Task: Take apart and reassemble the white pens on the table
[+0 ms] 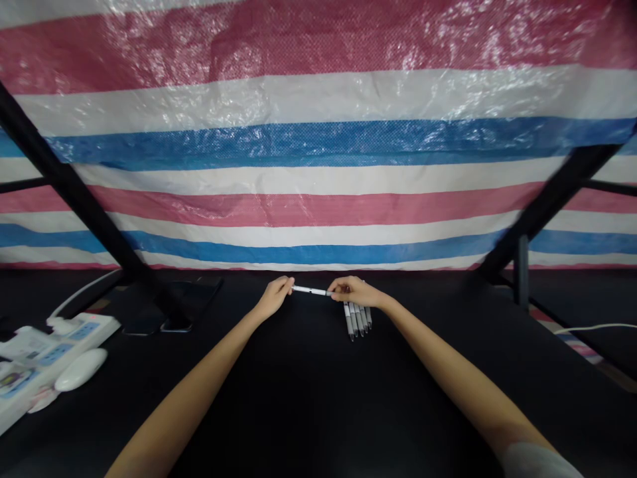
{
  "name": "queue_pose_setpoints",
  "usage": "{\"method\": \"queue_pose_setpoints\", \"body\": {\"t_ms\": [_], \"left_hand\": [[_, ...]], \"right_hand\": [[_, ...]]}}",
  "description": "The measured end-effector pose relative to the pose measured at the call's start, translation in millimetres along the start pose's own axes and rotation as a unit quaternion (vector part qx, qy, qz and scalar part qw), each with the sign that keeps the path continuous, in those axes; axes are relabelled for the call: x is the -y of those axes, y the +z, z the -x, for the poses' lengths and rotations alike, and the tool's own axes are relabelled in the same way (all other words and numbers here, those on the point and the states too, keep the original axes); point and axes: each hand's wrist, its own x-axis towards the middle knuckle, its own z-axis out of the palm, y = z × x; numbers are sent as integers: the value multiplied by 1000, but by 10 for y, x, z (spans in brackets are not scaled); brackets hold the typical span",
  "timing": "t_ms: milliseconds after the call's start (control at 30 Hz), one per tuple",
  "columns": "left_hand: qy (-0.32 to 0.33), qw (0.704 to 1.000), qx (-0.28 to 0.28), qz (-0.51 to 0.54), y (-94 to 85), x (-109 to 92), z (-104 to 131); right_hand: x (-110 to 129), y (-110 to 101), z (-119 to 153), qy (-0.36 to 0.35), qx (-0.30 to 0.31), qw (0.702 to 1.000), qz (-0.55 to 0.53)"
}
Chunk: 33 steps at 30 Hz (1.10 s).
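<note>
Head view: L hand [275, 297] and R hand [354, 292] are both out over the black tabletop [308, 405], near its far edge, w/ a slim white pen [309, 290] held btwn them. L hand pinches the pen's L end btwn thumb & fingers; R hand pinches the darker R end the same way. Pen is approx. horiz., R end a touch lower in view, w/ a small dark mark midway along. Can't tell if it's clear of the table.

Just below R hand, a row of pens [349, 320] lies side by side, dark tips toward the wearer; R hand hides their far ends, so exact no. is unclear, & can't tell if it touches them. Grey-white sleeve [537, 459] shows on the R arm, bottom R.

Far L: white power strip [107, 323] w/ blue socket panels and a plugged-in white cable [82, 290]; a rounded white object [81, 369] sits just beside it. Dark flat items nr the L post [94, 212], too dim to ID. R post [542, 189] slants on the other side. Behind: shiny red/white/blue striped sheet [308, 146].
</note>
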Motion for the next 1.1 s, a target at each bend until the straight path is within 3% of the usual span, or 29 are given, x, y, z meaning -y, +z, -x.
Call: {"method": "queue_pose_setpoints", "body": {"t_ms": [200,333,533,733,1100], "left_hand": [[-34,998,-44,2,24,-8,21],[9,999,-25,-24,46,-19,46],[102,991,28,-83,31,-53,72],[81,994,12,-67,42,-32,58],[35,987,98,-121,22,-109,60]], "right_hand": [[-88,229,-58,-27,-119,992,15],[-116,282,-61,-33,-165,985,32],[-155,278,-67,-51,-161,983,64],[-127,271,-63,-62,-160,982,84],[-131,282,-74,-83,-187,968,143]]}}
